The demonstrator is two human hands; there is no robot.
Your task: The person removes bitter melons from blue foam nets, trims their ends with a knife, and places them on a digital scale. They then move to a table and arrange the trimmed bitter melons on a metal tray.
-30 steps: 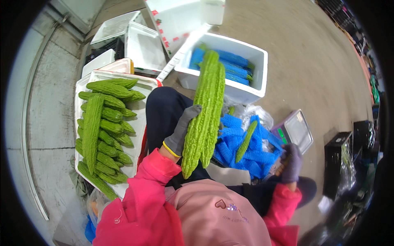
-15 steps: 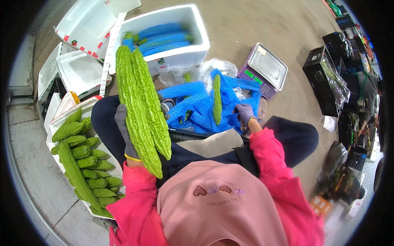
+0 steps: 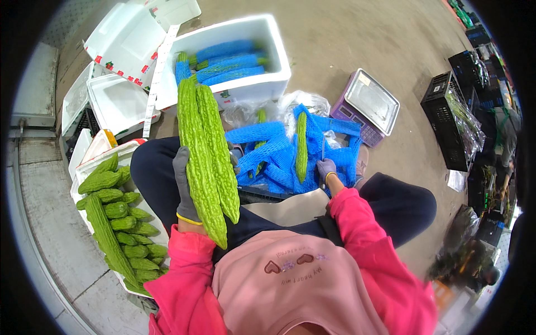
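Note:
My left hand (image 3: pixel 184 184), in a grey glove, grips two long bitter melons (image 3: pixel 202 167) side by side, held upright above my left thigh. Their bumpy green skin covers most of my fingers. Over the right part of a heap of blue mesh sleeves (image 3: pixel 273 159), my gloved right hand (image 3: pixel 327 169) is closed around a thin, straight tool (image 3: pixel 323 147) whose kind I cannot make out. Left of that hand, a slimmer bitter melon (image 3: pixel 301 148) lies on the mesh. The heap sits in a dark crate between my legs.
At my left, a white foam box (image 3: pixel 139 287) holds several bitter melons. Ahead stands another foam box (image 3: pixel 279 67) with mesh-wrapped melons. A purple scale (image 3: pixel 371 100) is at the front right, black crates (image 3: pixel 446 123) farther right. Empty foam boxes (image 3: pixel 120 44) are stacked front left.
The head view has shifted a little, so the surroundings sit lower and farther right. My left hand still holds both melons; my right hand has turned more upright, with the thin tool now showing.

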